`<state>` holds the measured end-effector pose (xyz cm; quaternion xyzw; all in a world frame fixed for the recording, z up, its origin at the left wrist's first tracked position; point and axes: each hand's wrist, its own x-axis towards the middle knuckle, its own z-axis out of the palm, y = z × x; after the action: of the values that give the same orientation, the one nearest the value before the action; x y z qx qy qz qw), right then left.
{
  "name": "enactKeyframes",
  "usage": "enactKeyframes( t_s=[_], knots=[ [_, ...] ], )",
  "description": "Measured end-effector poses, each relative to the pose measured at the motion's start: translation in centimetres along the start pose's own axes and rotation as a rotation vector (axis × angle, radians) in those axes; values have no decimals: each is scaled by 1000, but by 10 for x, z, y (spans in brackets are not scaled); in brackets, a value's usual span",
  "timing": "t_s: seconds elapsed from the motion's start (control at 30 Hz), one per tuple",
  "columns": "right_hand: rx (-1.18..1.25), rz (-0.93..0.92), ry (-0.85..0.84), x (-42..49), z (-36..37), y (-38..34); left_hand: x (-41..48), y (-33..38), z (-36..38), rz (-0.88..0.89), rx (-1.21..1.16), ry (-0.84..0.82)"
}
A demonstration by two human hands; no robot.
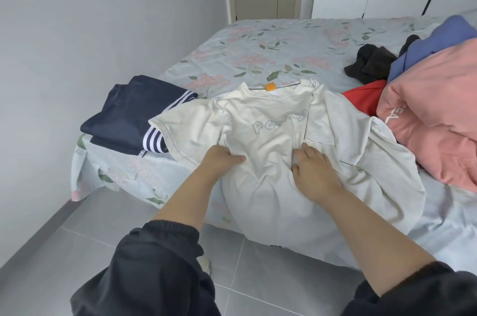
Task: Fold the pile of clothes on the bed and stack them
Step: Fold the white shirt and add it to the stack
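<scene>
Fingers of the left hand (222, 160) curl into a fold of the cream T-shirt (265, 135), spread front-up on the bed (258, 42); the right hand (313, 169) lies flat nearby, fingers splayed, pressing the cloth.

A cream cotton T-shirt (271, 135) is spread mid-frame on the floral-sheeted bed (258, 44), its hem hung over the near edge. The left hand (222, 160) and right hand (315, 168) are set on its middle. A folded navy striped garment (129, 117) is placed just left, touching its sleeve; a heap of loose clothes (433, 114) is piled at right.
</scene>
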<state>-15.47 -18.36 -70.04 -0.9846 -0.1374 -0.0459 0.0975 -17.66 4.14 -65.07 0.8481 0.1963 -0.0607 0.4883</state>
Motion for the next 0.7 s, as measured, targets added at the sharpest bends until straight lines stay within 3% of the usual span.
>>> enactKeyframes(
  t_s=[0.13, 0.2, 0.23, 0.33, 0.4, 0.5, 0.57, 0.63, 0.7],
  knots=[
    [25, -16, -16, -2, -3, 1, -9, -5, -11, -136, -500, -228],
    [23, -15, -9, -4, -4, 3, -12, -12, -29, -220, -532, -263],
    [20, -8, 1, -6, -5, 6, -12, -17, -40, -230, -387, -233],
    [35, 6, -6, -12, -10, 16, -21, -34, -57, -187, 523, -214],
    [79, -16, -27, -17, -13, 21, -22, -36, -48, -160, 816, -155],
    [164, -37, 39, -27, -23, 29, -22, -17, -18, 142, 944, 257],
    [145, -39, 105, -34, -29, 35, -22, -7, 10, 465, 863, 388],
    [88, -10, 176, -40, -35, 42, -24, -2, 36, 678, 769, 293],
    [29, 90, 243, -47, -39, 55, -23, 2, 61, 789, 830, 126]
  ],
)
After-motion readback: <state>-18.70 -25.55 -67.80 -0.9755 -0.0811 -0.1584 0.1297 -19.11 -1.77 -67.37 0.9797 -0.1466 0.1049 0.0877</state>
